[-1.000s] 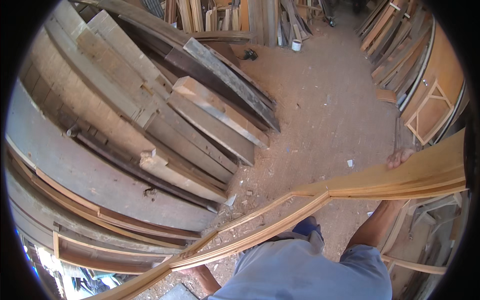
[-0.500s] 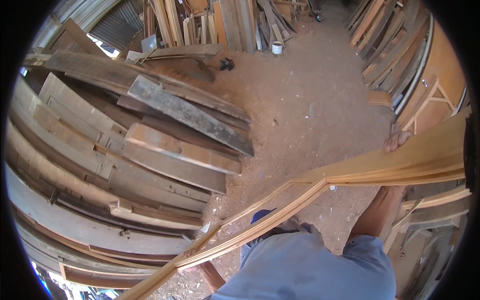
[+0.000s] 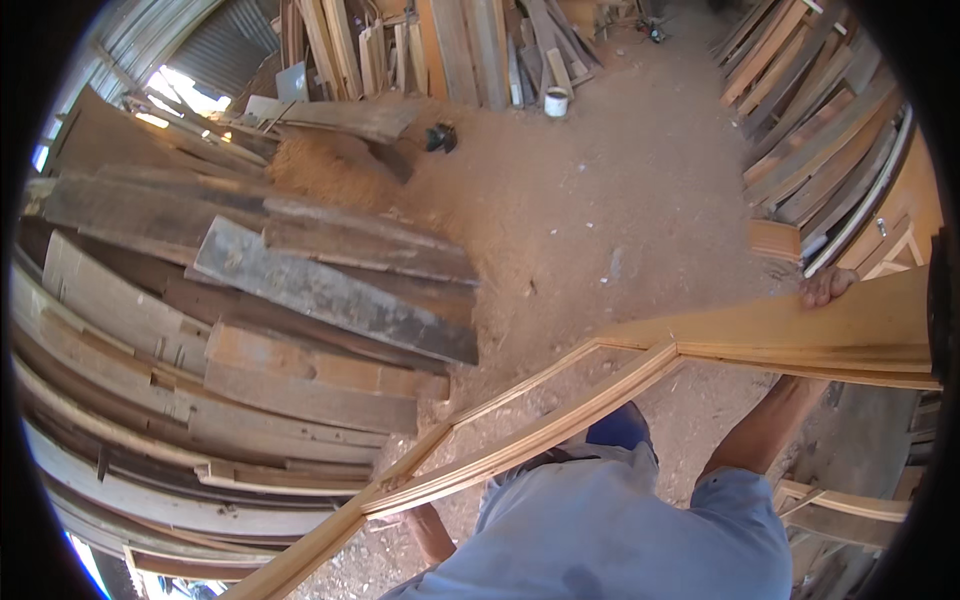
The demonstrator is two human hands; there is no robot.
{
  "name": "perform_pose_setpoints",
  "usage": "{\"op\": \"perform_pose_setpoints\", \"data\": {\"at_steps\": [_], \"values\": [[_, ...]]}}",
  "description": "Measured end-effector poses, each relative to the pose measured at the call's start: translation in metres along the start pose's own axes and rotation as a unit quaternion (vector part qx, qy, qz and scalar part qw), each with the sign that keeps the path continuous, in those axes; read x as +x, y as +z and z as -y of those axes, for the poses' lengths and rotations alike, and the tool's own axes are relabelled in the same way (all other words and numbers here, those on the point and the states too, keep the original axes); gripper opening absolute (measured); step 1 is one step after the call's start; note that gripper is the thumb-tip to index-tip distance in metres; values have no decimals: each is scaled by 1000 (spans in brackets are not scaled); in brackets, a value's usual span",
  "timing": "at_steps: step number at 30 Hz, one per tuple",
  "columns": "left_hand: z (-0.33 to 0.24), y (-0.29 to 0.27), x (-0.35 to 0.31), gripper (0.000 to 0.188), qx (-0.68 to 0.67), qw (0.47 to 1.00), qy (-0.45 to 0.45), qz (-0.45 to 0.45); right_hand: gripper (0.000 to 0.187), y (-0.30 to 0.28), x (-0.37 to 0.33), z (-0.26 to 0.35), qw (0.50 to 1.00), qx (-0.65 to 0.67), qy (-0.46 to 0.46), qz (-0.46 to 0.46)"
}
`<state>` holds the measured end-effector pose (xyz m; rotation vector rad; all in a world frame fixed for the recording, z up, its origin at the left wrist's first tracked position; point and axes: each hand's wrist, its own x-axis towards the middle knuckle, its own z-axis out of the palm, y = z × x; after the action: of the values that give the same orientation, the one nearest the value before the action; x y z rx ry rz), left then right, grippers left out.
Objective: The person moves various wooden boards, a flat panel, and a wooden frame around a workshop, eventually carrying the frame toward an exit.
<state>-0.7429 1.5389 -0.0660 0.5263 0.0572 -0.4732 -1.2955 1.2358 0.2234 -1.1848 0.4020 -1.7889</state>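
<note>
A pale wooden door or frame-like piece [image 3: 540, 430] spans in front of me from lower left to right, with a solid panel [image 3: 790, 320] at its right part and an opening between rails at its middle. My right hand [image 3: 828, 288] is closed over the panel's far edge, its forearm passing underneath. My left hand [image 3: 412, 517] grips a crosspiece near the lower left; the rail partly hides its fingers. Under the piece my light blue shirt [image 3: 610, 530] shows.
Stacked old planks [image 3: 330, 290] fill the left side, their ends jutting toward the floor. More boards [image 3: 820, 130] lean at the far right. A white bucket [image 3: 556, 101] stands at the back by upright planks [image 3: 460, 50]. A dark green tool [image 3: 440, 138] lies on the dusty floor [image 3: 560, 220].
The wooden piece and both hands have shifted a little to the right in view, while the plank stack has slid left. Both hands keep their hold.
</note>
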Motion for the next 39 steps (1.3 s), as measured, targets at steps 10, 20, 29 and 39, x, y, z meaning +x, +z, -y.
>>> {"op": "perform_pose_setpoints", "data": {"at_steps": [10,20,29,39], "values": [[226,125,-2,49,-3,1000,17,5,33,-135,200,-59,997,-13,-71,-25],[430,243,48,50,9,1000,9,-6,33,-243,382,-150,999,-8,-32,32],[589,343,156,51,21,1000,6,0,31,-266,517,-269,998,-17,-49,-40],[804,476,294,38,258,935,234,-64,29,-293,672,-365,984,-106,-118,-80]]}}
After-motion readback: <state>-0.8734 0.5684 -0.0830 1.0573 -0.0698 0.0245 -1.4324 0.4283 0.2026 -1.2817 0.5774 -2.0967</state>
